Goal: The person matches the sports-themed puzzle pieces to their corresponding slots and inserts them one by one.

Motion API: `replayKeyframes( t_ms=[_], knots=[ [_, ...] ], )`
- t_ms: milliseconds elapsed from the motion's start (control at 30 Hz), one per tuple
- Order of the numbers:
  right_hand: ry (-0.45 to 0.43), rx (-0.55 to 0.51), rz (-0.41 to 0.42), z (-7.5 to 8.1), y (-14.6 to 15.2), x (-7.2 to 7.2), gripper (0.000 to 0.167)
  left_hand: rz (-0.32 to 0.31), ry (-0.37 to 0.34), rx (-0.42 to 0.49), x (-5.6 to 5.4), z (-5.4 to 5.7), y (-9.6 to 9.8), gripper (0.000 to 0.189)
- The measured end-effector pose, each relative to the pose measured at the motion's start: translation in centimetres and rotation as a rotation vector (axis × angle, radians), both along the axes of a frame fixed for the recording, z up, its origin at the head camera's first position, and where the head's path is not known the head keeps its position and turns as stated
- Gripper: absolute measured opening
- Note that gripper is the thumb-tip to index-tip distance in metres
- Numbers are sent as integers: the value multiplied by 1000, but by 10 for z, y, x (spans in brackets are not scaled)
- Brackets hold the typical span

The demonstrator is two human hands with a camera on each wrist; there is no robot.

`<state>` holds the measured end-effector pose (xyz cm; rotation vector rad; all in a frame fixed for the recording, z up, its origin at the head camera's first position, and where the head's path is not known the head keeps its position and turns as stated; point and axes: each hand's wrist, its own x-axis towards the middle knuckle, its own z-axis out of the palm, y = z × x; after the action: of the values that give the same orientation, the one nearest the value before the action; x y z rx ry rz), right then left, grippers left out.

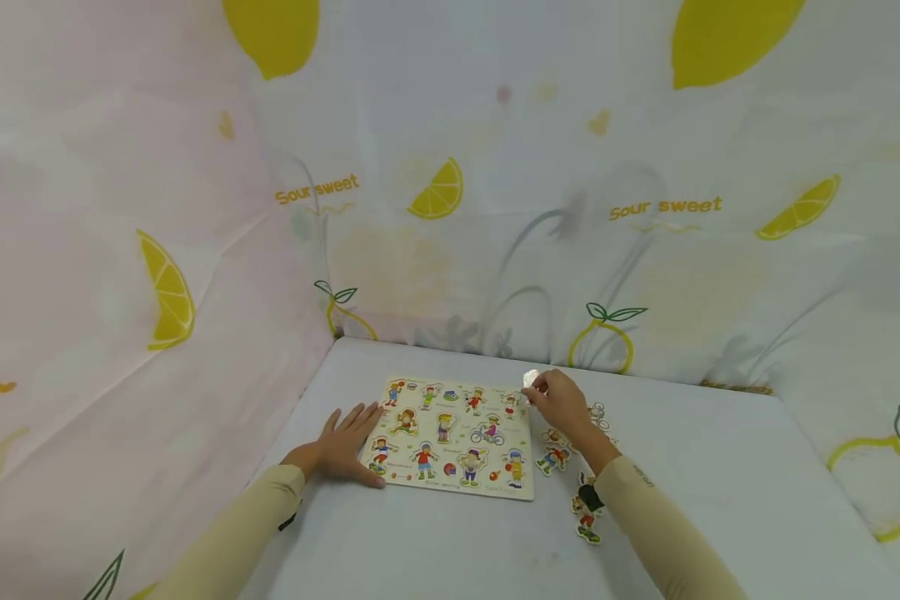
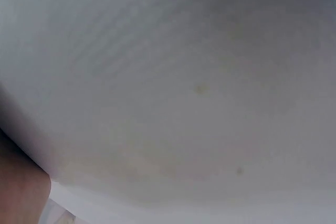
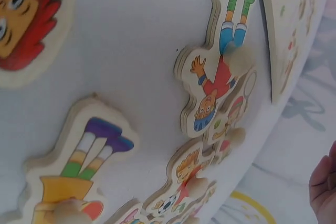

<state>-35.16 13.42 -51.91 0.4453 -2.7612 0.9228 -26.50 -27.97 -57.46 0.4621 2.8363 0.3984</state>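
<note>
A wooden puzzle board (image 1: 450, 492) printed with sports figures lies flat on the white table. Along its left edge rests my left hand (image 1: 345, 447), fingers spread, the thumb by the near corner. Just above the board's far right corner, my right hand (image 1: 561, 402) pinches a small puzzle piece (image 1: 531, 379), bright white in the head view, its picture not visible. In the right wrist view only part of my right hand (image 3: 324, 184) shows at the edge. The left wrist view holds mostly tabletop, with some skin at the lower left.
Several loose knobbed puzzle pieces lie right of the board, among them a blue-helmeted figure (image 3: 223, 72), a soccer player (image 3: 181, 182) and one with purple shoes (image 3: 79, 156). Part of the pile hides under my right forearm. A lemon-printed curtain (image 1: 450, 275) borders the table.
</note>
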Motion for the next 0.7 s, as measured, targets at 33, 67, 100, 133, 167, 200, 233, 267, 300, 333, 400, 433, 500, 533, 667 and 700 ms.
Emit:
replayKeyframes(
  t_ms=[33,67,100,133,167,200,233,267,300,333,400,433,500,533,667,700],
  knots=[
    [-5,1,-3,0,-1,0,20,-3,-2,7,-1,2,1,142],
    [-12,5,-4,0,-1,0,21,-2,-4,15,-1,3,2,144],
    [-16,9,-2,-1,-3,-1,21,0,-9,8,-1,4,3,145],
    [-18,7,4,-1,-4,-1,22,1,-10,12,-1,5,3,145],
    [-17,9,12,-1,-6,-1,22,8,-13,3,-1,5,4,146],
    [-16,6,18,-1,-8,-1,21,12,-13,9,-1,5,4,146],
    [-19,0,23,-1,-11,0,21,11,-15,10,-1,5,4,145],
    [-19,-2,29,-2,-13,0,20,9,-15,15,-1,6,4,145],
    [-16,-7,36,-2,-16,0,20,8,-16,18,0,7,4,145],
    [-16,-14,40,-3,-18,0,19,5,-16,32,0,8,4,145],
    [-24,-42,41,-2,-23,0,19,1,-22,33,0,10,4,145],
    [-27,-56,41,-1,-25,-1,19,-2,-22,42,0,10,4,144],
    [-28,-78,34,0,-30,-2,18,-5,-16,69,0,13,5,143],
    [-33,-87,29,1,-33,-3,18,-6,-16,73,1,14,5,143],
    [-44,-148,50,2,-47,-4,17,3,-20,38,3,14,7,143],
    [-48,-172,61,2,-52,-5,17,6,-25,37,3,14,7,143]
  ],
)
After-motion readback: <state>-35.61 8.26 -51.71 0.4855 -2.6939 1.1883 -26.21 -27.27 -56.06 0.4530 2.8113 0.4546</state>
